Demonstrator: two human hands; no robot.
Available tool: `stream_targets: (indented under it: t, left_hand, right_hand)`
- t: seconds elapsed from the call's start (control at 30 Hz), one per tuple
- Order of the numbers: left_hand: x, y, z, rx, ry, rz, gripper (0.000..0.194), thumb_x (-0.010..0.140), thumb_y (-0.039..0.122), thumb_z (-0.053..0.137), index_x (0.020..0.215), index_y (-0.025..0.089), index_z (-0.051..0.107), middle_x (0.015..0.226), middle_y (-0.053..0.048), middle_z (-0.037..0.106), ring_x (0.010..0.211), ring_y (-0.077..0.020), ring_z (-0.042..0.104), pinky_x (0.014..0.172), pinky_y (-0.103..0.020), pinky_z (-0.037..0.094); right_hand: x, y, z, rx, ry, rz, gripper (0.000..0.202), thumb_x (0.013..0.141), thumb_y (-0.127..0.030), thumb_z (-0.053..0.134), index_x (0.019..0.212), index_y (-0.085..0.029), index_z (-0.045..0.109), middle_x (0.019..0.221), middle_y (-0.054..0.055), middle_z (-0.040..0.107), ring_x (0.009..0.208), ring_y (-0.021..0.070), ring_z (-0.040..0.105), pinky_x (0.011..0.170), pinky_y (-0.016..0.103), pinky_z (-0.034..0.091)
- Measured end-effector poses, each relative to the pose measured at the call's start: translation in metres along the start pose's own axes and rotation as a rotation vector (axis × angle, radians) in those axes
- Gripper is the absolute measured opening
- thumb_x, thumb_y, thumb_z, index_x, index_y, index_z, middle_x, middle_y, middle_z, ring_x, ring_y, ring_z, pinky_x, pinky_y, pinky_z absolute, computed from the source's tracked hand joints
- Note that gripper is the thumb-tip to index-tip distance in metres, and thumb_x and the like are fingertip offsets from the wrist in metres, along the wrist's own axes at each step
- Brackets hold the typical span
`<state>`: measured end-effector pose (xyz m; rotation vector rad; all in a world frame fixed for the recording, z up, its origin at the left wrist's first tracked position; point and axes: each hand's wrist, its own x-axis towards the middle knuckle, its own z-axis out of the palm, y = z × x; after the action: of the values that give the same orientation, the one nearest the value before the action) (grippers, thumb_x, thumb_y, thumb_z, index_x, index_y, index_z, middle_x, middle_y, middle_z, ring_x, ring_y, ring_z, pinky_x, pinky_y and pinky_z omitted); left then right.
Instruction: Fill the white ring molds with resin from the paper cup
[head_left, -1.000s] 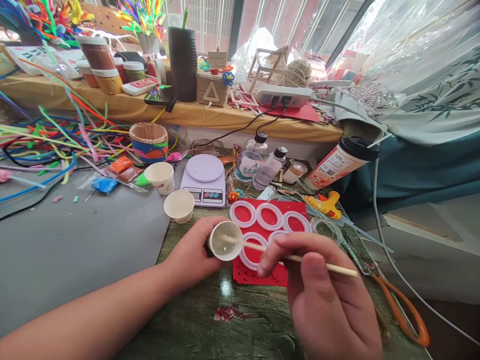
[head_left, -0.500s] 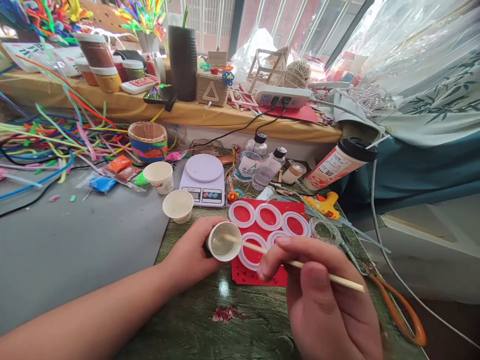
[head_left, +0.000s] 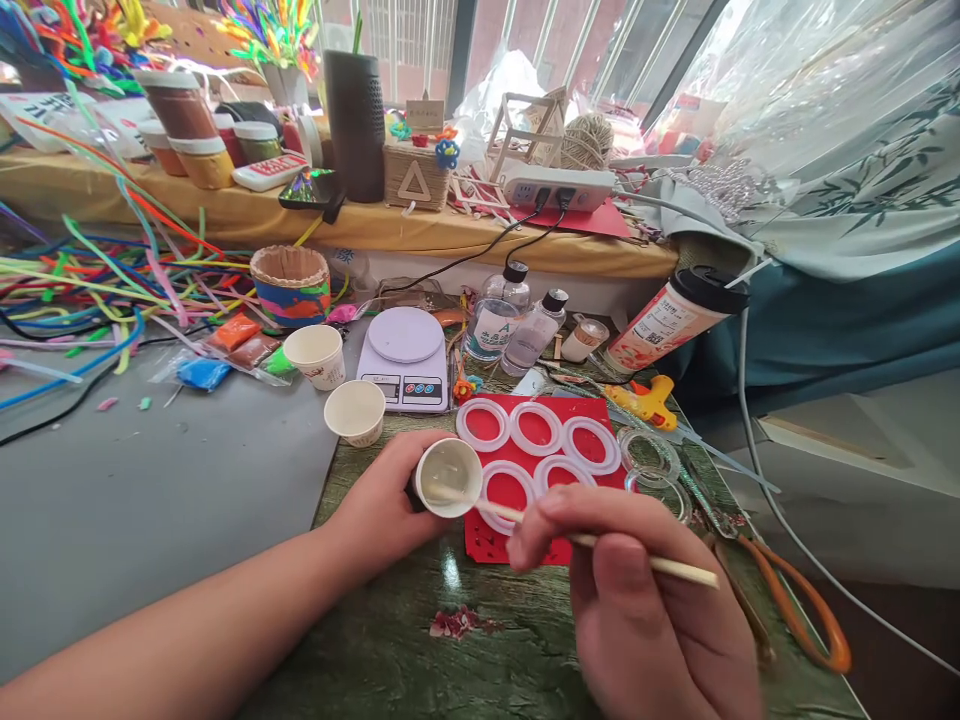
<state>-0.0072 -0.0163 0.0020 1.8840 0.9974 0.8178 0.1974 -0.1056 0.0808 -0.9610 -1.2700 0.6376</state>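
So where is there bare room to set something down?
Widest is the grey top, between your left arm, the two spare cups and the coloured packets. A smaller patch of green table lies below the red sheet, around the pink flakes, between left arm and right hand. Behind, scale and bottles crowd it.

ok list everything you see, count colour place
held paper cup: 1, white, left of rings
stick: 1, pale, tip in cup
other paper cups: 2, white, beside scale
scale: 1, lilac, left of bottles
rings: at least 5, lilac, on sheet
sheet: 1, red, under rings
bottles: 2, clear, behind rings
drink cup: 1, reddish, right rear
glue gun: 1, yellow, right of rings
pot: 1, multicoloured, behind cups
power strip: 1, white, on ledge
jars: several, mixed, left ledge
pipe cleaners: many, mixed, left rear
left hand: 1, bare, around cup
right hand: 1, bare, holding stick
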Motion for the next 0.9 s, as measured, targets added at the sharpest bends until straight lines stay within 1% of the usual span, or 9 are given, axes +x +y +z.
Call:
stream_targets:
  t: [0.13,0.27,0.37,0.5,0.6,0.63,0.7,0.77,0.9]
  left_hand:
    - [0.0003,-0.0001,0.0004,0.012,0.003,0.023,0.055,0.088,0.020,0.088,0.139,0.029,0.072,0.139,-0.009,0.082,0.127,-0.0336,0.079,0.114,-0.050,0.065]
    - [-0.0004,-0.0005,0.0004,0.013,0.003,0.024,0.056,0.087,0.019,0.088,0.140,0.028,0.071,0.141,-0.010,0.082,0.129,-0.0339,0.078,0.115,-0.051,0.065]
    - [-0.0009,-0.0005,0.0002,0.013,0.004,0.027,0.054,0.088,0.018,0.086,0.139,0.028,0.071,0.142,-0.011,0.081,0.130,-0.0342,0.078,0.116,-0.052,0.064]
    - [-0.0007,-0.0007,0.0006,0.011,0.004,0.026,0.054,0.088,0.020,0.087,0.139,0.028,0.071,0.139,-0.010,0.082,0.127,-0.0339,0.079,0.113,-0.052,0.065]
    - [-0.0005,-0.0005,0.0007,0.014,-0.001,0.053,0.053,0.089,0.021,0.088,0.139,0.029,0.072,0.139,-0.010,0.082,0.127,-0.0341,0.079,0.112,-0.051,0.066]
    - [-0.0004,-0.0003,0.0006,0.016,0.001,0.059,0.052,0.089,0.021,0.088,0.138,0.029,0.072,0.138,-0.010,0.082,0.127,-0.0340,0.079,0.112,-0.051,0.066]
    - [-0.0006,0.0002,0.0004,0.016,0.006,0.058,0.051,0.090,0.023,0.088,0.138,0.029,0.072,0.137,-0.010,0.082,0.125,-0.0337,0.080,0.112,-0.051,0.066]
    - [-0.0010,0.0008,0.0004,0.010,-0.002,0.057,0.052,0.090,0.025,0.089,0.139,0.028,0.072,0.137,-0.011,0.083,0.125,-0.0339,0.080,0.111,-0.051,0.066]
    - [-0.0014,0.0014,0.0000,0.012,-0.030,0.062,0.052,0.090,0.025,0.089,0.139,0.028,0.073,0.139,-0.012,0.083,0.127,-0.0344,0.079,0.112,-0.051,0.066]
  right_hand:
    - [-0.0023,0.0003,-0.0009,-0.045,0.134,-0.068,0.024,0.122,-0.029,0.062,0.126,-0.023,0.085,0.089,0.002,0.081,0.075,0.0148,0.077,0.069,0.027,0.064]
    - [-0.0025,-0.0004,-0.0007,-0.040,-0.002,-0.026,0.027,0.123,-0.033,0.060,0.126,-0.024,0.085,0.090,0.003,0.082,0.076,0.0158,0.077,0.071,0.029,0.065]
    - [-0.0014,-0.0002,0.0013,-0.073,0.152,-0.066,0.025,0.122,-0.033,0.062,0.125,-0.023,0.085,0.088,0.001,0.082,0.075,0.0147,0.077,0.072,0.028,0.064]
    - [-0.0002,0.0010,0.0035,-0.002,0.012,-0.029,0.027,0.123,-0.032,0.059,0.125,-0.024,0.085,0.089,0.001,0.082,0.075,0.0146,0.077,0.069,0.027,0.064]
    - [-0.0003,0.0012,0.0024,-0.036,0.151,-0.063,0.025,0.122,-0.031,0.062,0.125,-0.024,0.085,0.091,0.001,0.082,0.077,0.0143,0.077,0.074,0.028,0.064]
    - [-0.0007,0.0008,0.0016,-0.031,0.138,-0.063,0.025,0.122,-0.032,0.062,0.127,-0.025,0.085,0.094,0.002,0.083,0.082,0.0160,0.078,0.077,0.030,0.065]
    - [-0.0015,-0.0005,-0.0001,-0.003,-0.024,-0.025,0.028,0.123,-0.034,0.060,0.129,-0.026,0.085,0.101,0.005,0.085,0.088,0.0191,0.080,0.080,0.033,0.067]
    - [-0.0018,-0.0017,-0.0009,-0.008,-0.092,0.013,0.029,0.123,-0.033,0.059,0.125,-0.025,0.086,0.096,0.005,0.084,0.080,0.0167,0.077,0.072,0.029,0.064]
    - [0.0005,-0.0019,0.0019,-0.063,0.154,-0.036,0.025,0.122,-0.033,0.063,0.120,-0.023,0.085,0.085,0.000,0.080,0.074,0.0133,0.074,0.068,0.024,0.062]
